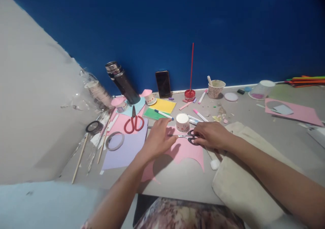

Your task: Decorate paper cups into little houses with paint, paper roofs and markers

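So in this one the right hand (212, 136) was curled around the small black-handled steel scissors (186, 136), fingers through the loops. The blades lay pretty much flat and ran sideways across the desk, tips pointing left, straight at the left hand (157, 139). That hand was open, palm down, fingers spread on the pink paper sheet with the curved cut edge (185, 151), pressing it to the grey tabletop (279, 134). Its fingertips sat just beside the blade tips, maybe touching, hard to call. I couldn't tell whether the blades were parted or together either, too small.

The pink sheet lay right under both hands, near the front edge of the table, so neither hand was really "nearer". The right had the tool, the left had the paper.

Just behind the scissors stood an upturned white paper cup (182, 122). Off to the left were bigger red-handled scissors (134, 123) on a lilac paper sheet (124, 151), and a cream cloth bag (243, 175) sat under the right forearm.
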Demonstrator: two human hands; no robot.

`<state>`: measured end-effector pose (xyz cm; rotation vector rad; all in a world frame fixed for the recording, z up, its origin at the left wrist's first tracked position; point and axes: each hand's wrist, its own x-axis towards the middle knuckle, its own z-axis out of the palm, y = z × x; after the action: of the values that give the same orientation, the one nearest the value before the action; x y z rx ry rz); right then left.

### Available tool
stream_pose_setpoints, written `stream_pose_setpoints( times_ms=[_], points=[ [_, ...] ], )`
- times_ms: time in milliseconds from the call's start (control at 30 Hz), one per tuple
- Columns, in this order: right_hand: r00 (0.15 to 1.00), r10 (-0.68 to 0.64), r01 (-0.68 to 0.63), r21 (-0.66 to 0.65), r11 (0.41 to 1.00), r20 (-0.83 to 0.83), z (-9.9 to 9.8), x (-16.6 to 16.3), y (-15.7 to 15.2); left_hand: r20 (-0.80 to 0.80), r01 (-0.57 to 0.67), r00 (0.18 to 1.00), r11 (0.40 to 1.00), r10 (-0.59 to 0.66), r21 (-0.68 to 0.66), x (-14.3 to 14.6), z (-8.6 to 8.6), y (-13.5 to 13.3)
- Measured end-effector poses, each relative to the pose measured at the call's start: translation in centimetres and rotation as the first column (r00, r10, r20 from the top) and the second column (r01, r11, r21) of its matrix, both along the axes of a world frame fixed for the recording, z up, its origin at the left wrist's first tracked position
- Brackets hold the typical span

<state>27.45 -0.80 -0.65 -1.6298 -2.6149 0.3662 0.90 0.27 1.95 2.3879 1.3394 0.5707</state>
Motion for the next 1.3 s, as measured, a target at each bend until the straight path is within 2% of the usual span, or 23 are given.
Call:
stream_pose_setpoints(
  times_ms=[67,167,333,467,600,700,800,867,933,1000,1067,1167,1233,1300],
  points=[
    [1.0,0.008,-0.008,0.002,1.0,0.008,0.0,0.1,0.0,0.06,0.047,0.997,0.999,-0.045,-0.026,0.9,1.0,1.1],
    [1.0,0.027,-0.027,-0.007,1.0,0.006,0.1,0.0,-0.1,0.073,0.012,0.997,1.0,-0.013,0.003,2.0,1.8,3.0],
    [0.997,0.077,-0.077,-0.005,0.997,-0.03,0.4,-0.1,-0.2,-0.057,0.102,0.993,0.994,-0.103,-0.025,3.0,2.4,5.7],
    [0.995,0.087,-0.088,-0.018,0.996,-0.047,0.3,-0.2,-0.3,-0.181,0.169,0.968,0.985,-0.171,-0.026,3.6,2.7,6.2],
    [0.995,0.06,-0.063,-0.042,0.997,-0.084,0.3,-0.3,-0.3,-0.14,0.178,0.975,0.983,-0.171,0.043,3.5,3.0,6.4],
    [0.996,0.047,-0.051,-0.057,0.997,-0.08,0.3,-0.5,-0.3,-0.053,0.106,0.994,0.986,-0.1,0.131,2.3,3.7,8.3],
    [0.996,0.056,-0.06,-0.052,0.997,-0.075,0.3,-0.4,-0.3,-0.1,-0.09,0.988,0.96,0.121,0.266,0.6,4.1,11.8],
    [0.994,0.049,-0.053,-0.033,0.998,-0.097,0.4,-0.2,-0.2,-0.175,-0.177,0.957,0.945,0.23,0.274,-0.2,3.7,14.0],
    [0.993,0.016,-0.017,-0.003,1.0,-0.113,0.6,0.4,0.1,-0.196,-0.204,0.945,0.941,0.261,0.27,-0.7,2.7,15.7],
    [0.992,-0.073,0.077,0.037,0.996,-0.108,1.0,1.2,0.5,-0.196,-0.208,0.945,0.942,0.263,0.263,-0.8,1.6,16.6],
    [0.972,-0.221,0.228,0.084,0.97,-0.083,1.4,2.2,1.2,-0.194,-0.209,0.946,0.945,0.261,0.252,-0.9,0.9,16.9],
    [0.897,-0.442,0.436,0.128,0.891,0.017,1.9,3.9,2.0,-0.145,-0.212,0.956,0.943,0.255,0.258,-1.4,1.1,15.6],
    [0.844,-0.531,0.521,0.125,0.844,0.071,2.0,4.7,2.4,-0.054,-0.208,0.972,0.945,0.228,0.252,-2.2,1.7,13.4],
    [0.813,-0.572,0.563,0.107,0.82,0.106,2.0,5.3,2.6,0.016,-0.147,0.989,0.979,0.147,0.144,-3.0,2.1,9.9]
  ],
)
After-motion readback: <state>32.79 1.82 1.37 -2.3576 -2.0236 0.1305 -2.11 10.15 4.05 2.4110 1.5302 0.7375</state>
